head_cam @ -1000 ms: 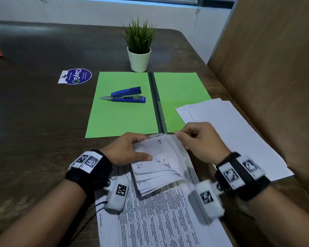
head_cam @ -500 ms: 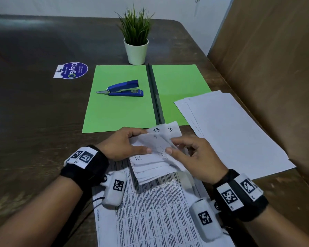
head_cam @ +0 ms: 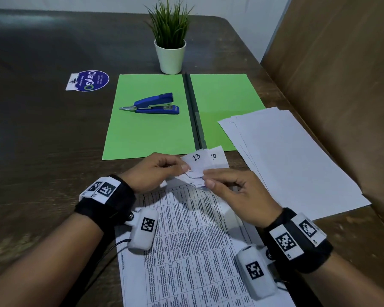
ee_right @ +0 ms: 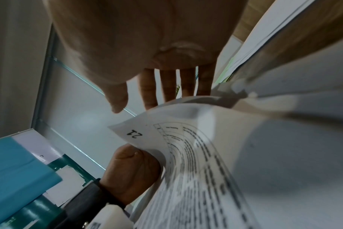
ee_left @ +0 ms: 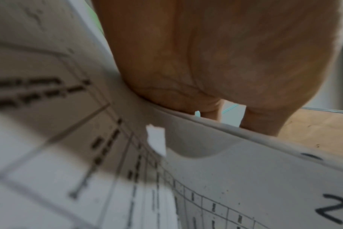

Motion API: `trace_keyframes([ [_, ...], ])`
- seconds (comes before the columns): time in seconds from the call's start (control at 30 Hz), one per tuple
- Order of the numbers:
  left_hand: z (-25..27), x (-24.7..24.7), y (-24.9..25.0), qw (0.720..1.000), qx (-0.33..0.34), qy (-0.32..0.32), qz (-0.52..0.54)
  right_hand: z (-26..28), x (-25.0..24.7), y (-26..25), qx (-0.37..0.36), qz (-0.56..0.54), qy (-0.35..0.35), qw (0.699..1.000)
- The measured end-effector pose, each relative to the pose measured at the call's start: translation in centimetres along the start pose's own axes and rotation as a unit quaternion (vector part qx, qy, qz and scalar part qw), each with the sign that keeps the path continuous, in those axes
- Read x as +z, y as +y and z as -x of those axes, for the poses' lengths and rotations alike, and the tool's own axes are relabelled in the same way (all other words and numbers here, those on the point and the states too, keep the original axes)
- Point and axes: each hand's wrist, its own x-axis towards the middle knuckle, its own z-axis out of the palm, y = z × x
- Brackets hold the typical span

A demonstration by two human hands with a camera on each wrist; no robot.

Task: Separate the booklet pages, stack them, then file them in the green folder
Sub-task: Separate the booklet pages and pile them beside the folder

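left hand [head_cam: 157, 171]: pinching the curled-up top corners of the booklet pages [head_cam: 200, 167], I'd guess so the bundle stays put while the other hand works

right hand [head_cam: 233, 191]: thumb and fingers pinching the fanned corners from the right, looks like it's trying to peel one sheet off

booklet: near edge of the table [head_cam: 42, 140], printed sheets flat under both wrists, numbered corners bent up

green folder [head_cam: 146, 134]: lying open just beyond the hands, probably ready for filing

stapler [head_cam: 152, 104]: parked on the folder's left flap, needs moving first imo

loose white sheets [head_cam: 297, 162]: stacked to the right, partly overlapping the folder's right flap
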Motion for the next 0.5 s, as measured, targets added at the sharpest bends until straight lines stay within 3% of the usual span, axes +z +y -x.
trace_keyframes([
  [0.17,0.0,0.0,-0.2,0.999,-0.018,-0.012,0.026,-0.3,0.1,0.3,0.034,-0.069,0.004,0.997],
  [0.4,-0.1,-0.1,-0.4,0.999,-0.034,-0.014,0.013,-0.8,0.3,1.1,0.057,-0.060,0.048,0.995],
  [0.5,-0.1,-0.3,-0.4,0.999,-0.030,-0.020,0.007,-0.9,0.4,1.1,0.026,-0.047,0.060,0.997],
])
